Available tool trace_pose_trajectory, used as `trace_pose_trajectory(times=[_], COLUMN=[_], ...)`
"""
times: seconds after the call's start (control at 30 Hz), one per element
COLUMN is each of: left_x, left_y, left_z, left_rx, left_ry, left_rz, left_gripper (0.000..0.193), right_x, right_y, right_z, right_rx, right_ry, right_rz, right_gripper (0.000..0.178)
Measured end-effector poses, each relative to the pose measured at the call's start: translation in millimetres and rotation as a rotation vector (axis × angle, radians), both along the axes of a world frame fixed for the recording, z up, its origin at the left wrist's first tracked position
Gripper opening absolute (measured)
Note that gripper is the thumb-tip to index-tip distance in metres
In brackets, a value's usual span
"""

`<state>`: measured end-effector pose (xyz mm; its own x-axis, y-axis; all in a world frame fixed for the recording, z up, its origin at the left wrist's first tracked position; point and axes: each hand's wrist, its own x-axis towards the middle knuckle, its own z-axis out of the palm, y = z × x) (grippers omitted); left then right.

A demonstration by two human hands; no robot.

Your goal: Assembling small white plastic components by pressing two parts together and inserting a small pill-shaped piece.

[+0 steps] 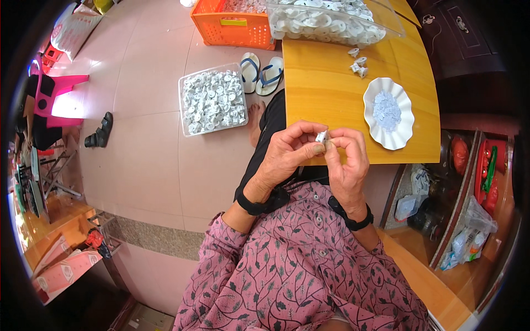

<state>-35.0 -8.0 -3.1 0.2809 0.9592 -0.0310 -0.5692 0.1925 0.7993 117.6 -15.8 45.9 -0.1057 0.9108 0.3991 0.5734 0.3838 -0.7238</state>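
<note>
**Small white part (322, 137) held at the fingertips**

The left hand (279, 154) pinches it between thumb and index finger; the right hand's (348, 163) thumb and index nearly meet beside it, their grip unclear. On the table (320, 83), a scalloped dish (395, 141) holds pale-blue chips (386, 110) and a clear bin (393, 23) white parts (320, 22). A floor box (215, 131) holds more.

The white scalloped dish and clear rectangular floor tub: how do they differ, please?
The white dish has a wavy rim, the clear tub straight edges. The dish stands on the yellow wooden table, the tub on tiled floor. The dish holds pale blue pieces, the tub white plastic parts. Both are open.
</note>
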Motion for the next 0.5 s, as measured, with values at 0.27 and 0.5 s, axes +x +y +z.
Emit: trace_pose_trajectory(times=[0.27, 0.5], left_x=[2.4, 2.8], left_y=[1.7, 3.6], left_z=[-1.7, 2.0], left_rx=[0.031, -0.142], left_ry=[-0.005, -0.273], left_rz=[0.034, 0.002], left_gripper=[0.032, 0.034], right_x=[-1.4, 3.5], right_y=[-0.2, 0.9], right_z=[0.7, -1.5], right_rx=[-0.027, -0.109], right_ry=[0.044, 0.202], right_rz=[-0.009, -0.003], right_gripper=[0.006, 0.004])
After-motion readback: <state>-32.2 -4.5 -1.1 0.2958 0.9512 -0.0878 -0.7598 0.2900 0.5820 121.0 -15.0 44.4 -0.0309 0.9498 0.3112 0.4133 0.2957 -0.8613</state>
